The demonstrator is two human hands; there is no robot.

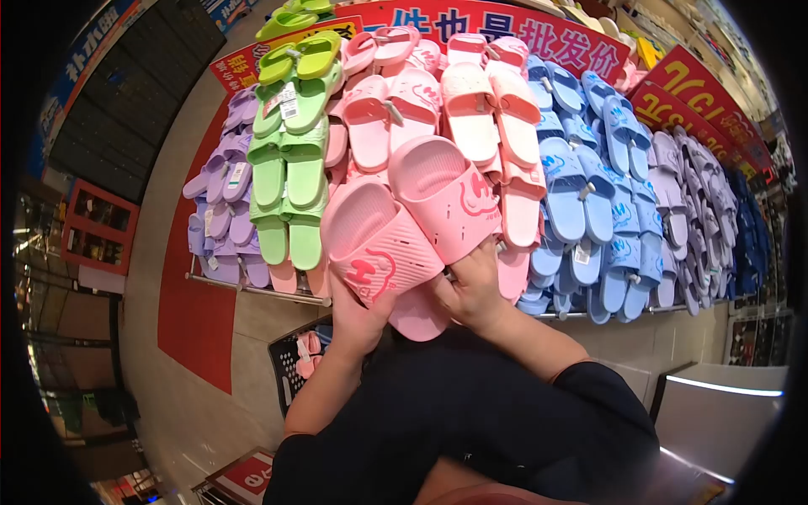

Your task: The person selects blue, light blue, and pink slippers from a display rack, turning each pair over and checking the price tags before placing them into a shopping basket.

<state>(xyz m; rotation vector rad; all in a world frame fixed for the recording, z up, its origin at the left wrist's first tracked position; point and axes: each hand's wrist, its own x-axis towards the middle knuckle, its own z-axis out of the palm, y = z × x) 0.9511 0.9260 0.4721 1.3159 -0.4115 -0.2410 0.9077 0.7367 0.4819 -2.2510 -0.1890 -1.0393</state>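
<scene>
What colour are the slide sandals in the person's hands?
The slide sandals are pink with darker pink prints, shown in the head view.

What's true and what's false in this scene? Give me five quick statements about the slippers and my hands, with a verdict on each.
1. The left hand and right hand hold pink slippers. True.
2. Green slippers hang right of the blue ones in view. False: the green slippers hang left of the blue slippers.
3. A perforated basket is beside the left forearm. True.
4. The right sleeve is white. False: the right sleeve is dark.
5. A red sign stands behind the slippers. True.
</scene>
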